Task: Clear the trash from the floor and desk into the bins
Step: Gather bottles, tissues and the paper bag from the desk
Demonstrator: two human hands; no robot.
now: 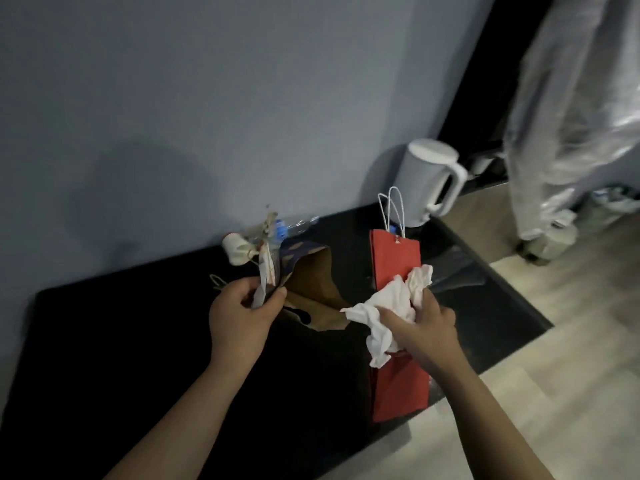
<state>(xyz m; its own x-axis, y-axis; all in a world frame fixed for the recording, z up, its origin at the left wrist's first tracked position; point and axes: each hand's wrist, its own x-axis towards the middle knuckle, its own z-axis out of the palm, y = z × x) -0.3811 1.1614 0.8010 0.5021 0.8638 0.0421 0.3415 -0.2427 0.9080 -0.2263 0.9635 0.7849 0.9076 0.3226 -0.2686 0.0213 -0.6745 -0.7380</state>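
My right hand (420, 332) grips a bunch of crumpled white tissue (388, 306) above the black desk (138, 341), in front of a red paper bag (394, 268) with white string handles. My left hand (242, 318) pinches a strip of white and red wrapper (266, 271) that sticks upward. Between my hands lies a torn brown paper bag (311, 289) with a dark blue patterned outside. Behind it, near the wall, lie a clear plastic bottle with a blue label (287, 228) and a small crumpled white cup (237, 251).
A white electric kettle (429, 181) stands at the desk's far right corner. A clear plastic sheet (571, 116) hangs at the right over the pale wooden floor (554, 375). More clutter sits on the floor at the far right (609, 202). A grey wall backs the desk.
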